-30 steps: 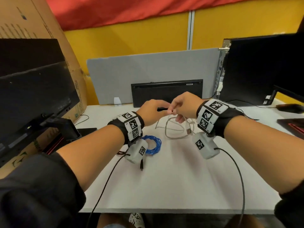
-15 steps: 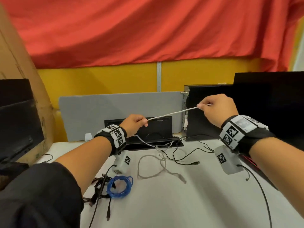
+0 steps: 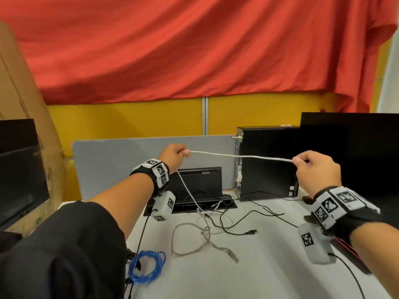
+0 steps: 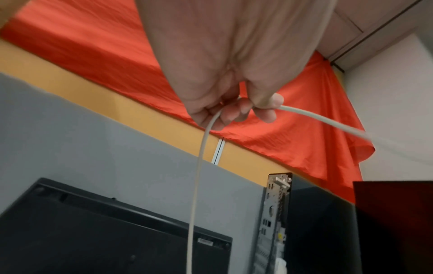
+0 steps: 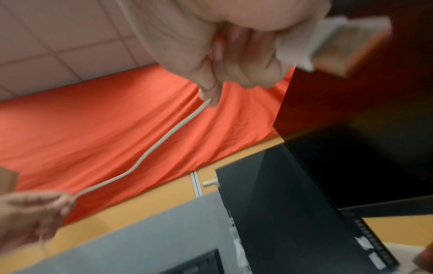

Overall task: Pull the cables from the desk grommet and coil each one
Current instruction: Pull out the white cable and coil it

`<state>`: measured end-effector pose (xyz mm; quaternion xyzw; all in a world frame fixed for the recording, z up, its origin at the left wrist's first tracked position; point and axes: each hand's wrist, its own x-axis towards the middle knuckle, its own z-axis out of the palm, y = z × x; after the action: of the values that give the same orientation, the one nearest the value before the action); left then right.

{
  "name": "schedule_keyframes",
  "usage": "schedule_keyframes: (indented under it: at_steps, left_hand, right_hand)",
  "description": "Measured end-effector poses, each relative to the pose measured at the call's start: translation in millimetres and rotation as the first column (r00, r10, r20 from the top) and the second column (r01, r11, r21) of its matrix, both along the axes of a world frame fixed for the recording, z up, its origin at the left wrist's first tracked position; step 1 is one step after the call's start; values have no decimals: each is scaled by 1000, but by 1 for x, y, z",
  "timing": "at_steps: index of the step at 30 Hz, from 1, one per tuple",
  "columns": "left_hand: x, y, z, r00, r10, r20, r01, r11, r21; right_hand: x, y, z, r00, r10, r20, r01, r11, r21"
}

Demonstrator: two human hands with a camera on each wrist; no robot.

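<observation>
A white cable (image 3: 239, 156) is stretched taut in the air between my two hands, above the desk. My left hand (image 3: 173, 155) pinches it at the left, and from there it drops down (image 4: 196, 176) into the black desk grommet (image 3: 190, 207). My right hand (image 3: 313, 169) pinches the cable's other end (image 5: 187, 120) at the right. A grey cable (image 3: 194, 236) lies in a loose loop on the desk, and a thin black cable (image 3: 241, 225) runs out of the grommet. A coiled blue cable (image 3: 146, 266) lies at the near left.
A black computer tower (image 3: 267, 160) and a monitor (image 3: 354, 152) stand at the back right, another monitor (image 3: 19, 169) and a cardboard box (image 3: 26, 108) at the left. A grey divider panel (image 3: 121, 160) stands behind the grommet. A tangle of dark cables (image 3: 129, 255) lies by the blue coil.
My hands have risen and spread far apart, drawing more white cable up out of the grommet. The right hand moved right and the cable now runs nearly level.
</observation>
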<state>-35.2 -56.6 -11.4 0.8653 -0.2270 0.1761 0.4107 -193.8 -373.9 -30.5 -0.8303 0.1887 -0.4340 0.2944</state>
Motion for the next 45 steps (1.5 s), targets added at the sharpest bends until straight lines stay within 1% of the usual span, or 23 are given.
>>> schedule_keyframes:
  at_steps: [2, 4, 6, 7, 8, 10, 11, 12, 14, 15, 16, 18, 20, 24, 28, 32, 35, 37, 39, 40, 42, 43, 45]
  left_hand:
    - [-3, -9, 6, 999, -26, 40, 27, 999, -35]
    - [-11, -23, 12, 992, -97, 77, 97, 995, 6]
    - [-23, -40, 17, 978, -177, 109, 170, 983, 73]
    - [-28, -48, 19, 969, -213, 122, 201, 974, 105]
    - [-33, -56, 20, 961, -243, 131, 225, 965, 136]
    - [-41, -71, 21, 946, -293, 137, 265, 945, 191]
    - [-45, -78, 20, 939, -316, 137, 284, 935, 211]
    - [-49, -83, 19, 930, -340, 138, 304, 925, 228]
    - [-54, -88, 18, 918, -374, 133, 335, 910, 244]
    - [-54, -88, 18, 917, -378, 124, 339, 907, 250]
    - [-53, -86, 17, 921, -373, 111, 336, 905, 261]
    - [-49, -78, 16, 929, -361, 78, 325, 899, 293]
    - [-41, -66, 14, 945, -326, 41, 293, 892, 344]
    - [-18, -35, 1, 980, -198, 9, 176, 894, 411]
    - [4, -8, -14, 999, -37, -10, 38, 909, 415]
    - [19, 12, -24, 993, 117, -28, -95, 905, 416]
    - [27, 25, -27, 977, 207, -41, -186, 936, 300]
    - [29, 28, -26, 977, 208, -55, -199, 970, 140]
    - [27, 24, -19, 984, 178, -24, -178, 984, 3]
    - [24, 21, -14, 987, 161, 3, -161, 987, -26]
    - [16, 9, -3, 991, 118, 55, -117, 993, -27]
    - [12, 3, 2, 994, 88, 71, -87, 996, -18]
    - [2, -12, 10, 995, 9, 98, -10, 1000, 10]
  right_hand:
    - [2, 4, -8, 972, 43, -232, -50, 999, -22]
    - [5, 14, -14, 899, 106, -425, -114, 993, 6]
    - [8, 30, -13, 837, 161, -523, -180, 984, 15]
    - [11, 38, -10, 827, 170, -536, -212, 977, -18]
    - [13, 47, -6, 837, 186, -515, -249, 967, -56]
    - [18, 64, 2, 880, 323, -350, -355, 935, -29]
    - [20, 73, 6, 878, 401, -262, -415, 910, 4]
    - [22, 80, 10, 862, 458, -217, -465, 885, 24]
    - [30, 89, 16, 821, 532, -208, -524, 846, 96]
    - [33, 91, 18, 810, 557, -184, -539, 831, 141]
    - [35, 91, 20, 817, 556, -151, -536, 830, 153]
    - [35, 84, 22, 861, 499, -99, -492, 867, 86]
    - [33, 75, 23, 909, 412, -65, -411, 911, 25]
    - [23, 57, 25, 963, 265, 52, -268, 962, 48]
    - [12, 41, 26, 978, 156, 138, -169, 982, 88]
    - [4, 27, 30, 972, 79, 223, -114, 982, 150]
    - [2, 18, 28, 959, 69, 277, -120, 977, 174]
    - [6, 13, 20, 969, 95, 227, -133, 978, 158]
    - [12, 11, 7, 986, 150, 74, -160, 976, 148]
    - [16, 12, 0, 979, 201, -25, -194, 966, 170]
    - [21, 19, -12, 930, 299, -212, -255, 943, 214]
    - [24, 25, -17, 907, 307, -289, -259, 946, 193]
    - [28, 41, -19, 894, 268, -359, -263, 963, 63]
